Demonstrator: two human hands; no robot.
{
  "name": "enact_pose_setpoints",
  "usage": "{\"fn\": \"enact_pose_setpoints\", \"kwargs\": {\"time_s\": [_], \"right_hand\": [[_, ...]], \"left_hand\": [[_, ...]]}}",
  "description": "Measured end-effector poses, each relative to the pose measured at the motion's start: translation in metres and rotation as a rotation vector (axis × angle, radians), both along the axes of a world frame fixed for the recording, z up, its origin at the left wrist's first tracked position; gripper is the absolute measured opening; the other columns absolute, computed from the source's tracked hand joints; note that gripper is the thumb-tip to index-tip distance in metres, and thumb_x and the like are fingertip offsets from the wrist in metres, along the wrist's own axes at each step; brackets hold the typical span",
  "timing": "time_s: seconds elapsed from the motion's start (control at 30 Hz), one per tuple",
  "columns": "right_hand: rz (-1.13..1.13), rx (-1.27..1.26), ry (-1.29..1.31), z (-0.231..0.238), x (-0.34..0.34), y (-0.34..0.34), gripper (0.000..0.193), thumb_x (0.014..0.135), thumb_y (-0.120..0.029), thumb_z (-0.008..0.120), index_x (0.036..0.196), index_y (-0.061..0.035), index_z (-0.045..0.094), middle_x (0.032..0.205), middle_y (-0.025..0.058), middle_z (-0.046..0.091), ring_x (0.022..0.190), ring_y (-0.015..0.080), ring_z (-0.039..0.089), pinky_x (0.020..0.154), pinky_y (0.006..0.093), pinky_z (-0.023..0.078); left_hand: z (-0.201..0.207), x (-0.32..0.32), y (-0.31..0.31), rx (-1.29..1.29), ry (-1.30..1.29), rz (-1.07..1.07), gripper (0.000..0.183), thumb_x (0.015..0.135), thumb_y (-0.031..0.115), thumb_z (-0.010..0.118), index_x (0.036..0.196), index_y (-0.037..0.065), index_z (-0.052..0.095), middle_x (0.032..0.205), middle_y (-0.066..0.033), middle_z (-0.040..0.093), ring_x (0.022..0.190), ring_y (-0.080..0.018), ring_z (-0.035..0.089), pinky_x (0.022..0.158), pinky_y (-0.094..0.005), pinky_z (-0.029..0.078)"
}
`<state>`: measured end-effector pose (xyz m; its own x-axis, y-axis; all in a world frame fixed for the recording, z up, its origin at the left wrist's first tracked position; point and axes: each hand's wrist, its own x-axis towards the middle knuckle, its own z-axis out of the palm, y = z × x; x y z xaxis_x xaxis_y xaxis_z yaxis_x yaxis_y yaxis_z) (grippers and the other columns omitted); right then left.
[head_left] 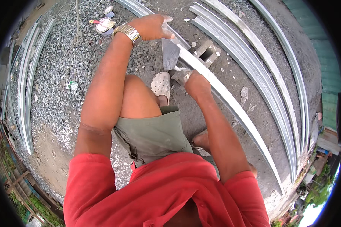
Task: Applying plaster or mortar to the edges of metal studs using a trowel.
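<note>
My left hand, with a metal-band watch on its wrist, lies over the far part of a long metal channel. Its thumb and a whitish, smeared fingertip come down on either side of the channel, and the other fingers are hidden. A putty knife with a wide, grey triangular blade sits just below these fingers. My right hand is closed around its handle end, where some white stuff shows. From there the channel's white face runs down to the lower right. My knuckles hide most of the handle.
A hollow concrete block stands by the channel. More metal channels lie to the right, and others at the far left. An open can with a red-handled tool and a smaller can rest on gravel.
</note>
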<state>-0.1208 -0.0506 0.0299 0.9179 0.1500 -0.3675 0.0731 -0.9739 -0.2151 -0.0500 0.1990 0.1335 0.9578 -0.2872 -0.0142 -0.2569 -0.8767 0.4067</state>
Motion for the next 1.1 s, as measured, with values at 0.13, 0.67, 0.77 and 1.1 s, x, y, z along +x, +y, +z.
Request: {"fn": "enact_pose_setpoints", "kwargs": {"time_s": [0.13,0.67,0.77,1.1], "right_hand": [[0.041,0.227,-0.015,0.013,-0.019,-0.024,0.044,0.082,-0.033,0.063,0.107,0.0024,0.056,0.095,0.0235,0.066,0.091,0.0410,0.063,0.080,0.0459,0.050],[-0.131,0.214,-0.016,-0.018,-0.012,-0.072,0.046,0.080,-0.027,0.066,0.105,0.0105,0.054,0.092,0.0326,0.062,0.093,0.0462,0.061,0.083,0.0460,0.049],[-0.115,0.177,-0.036,-0.009,-0.002,-0.084,0.045,0.080,-0.027,0.065,0.104,0.0103,0.055,0.091,0.0319,0.063,0.092,0.0453,0.061,0.082,0.0456,0.049],[-0.411,0.211,0.047,0.021,-0.159,-0.254,0.047,0.081,-0.025,0.062,0.107,0.0128,0.053,0.084,0.0330,0.062,0.089,0.0487,0.060,0.077,0.0476,0.050]], "left_hand": [[-0.007,-0.004,0.012,-0.005,0.120,0.032,0.074,0.079,0.049,0.068,0.135,0.006,0.046,0.122,-0.0263,0.056,0.113,-0.0364,0.056,0.096,-0.0396,0.044],[0.007,0.007,-0.042,0.026,0.146,-0.121,0.072,0.078,0.043,0.066,0.131,-0.002,0.047,0.120,-0.0263,0.057,0.111,-0.0379,0.055,0.097,-0.0385,0.043],[-0.001,0.009,-0.045,0.060,0.164,-0.152,0.071,0.078,0.041,0.066,0.132,-0.002,0.046,0.118,-0.0265,0.058,0.111,-0.0372,0.056,0.096,-0.0388,0.043],[0.024,-0.013,-0.005,-0.198,0.275,-0.036,0.072,0.080,0.030,0.068,0.140,0.002,0.038,0.126,-0.0246,0.056,0.120,-0.0320,0.053,0.101,-0.0386,0.039]]}}
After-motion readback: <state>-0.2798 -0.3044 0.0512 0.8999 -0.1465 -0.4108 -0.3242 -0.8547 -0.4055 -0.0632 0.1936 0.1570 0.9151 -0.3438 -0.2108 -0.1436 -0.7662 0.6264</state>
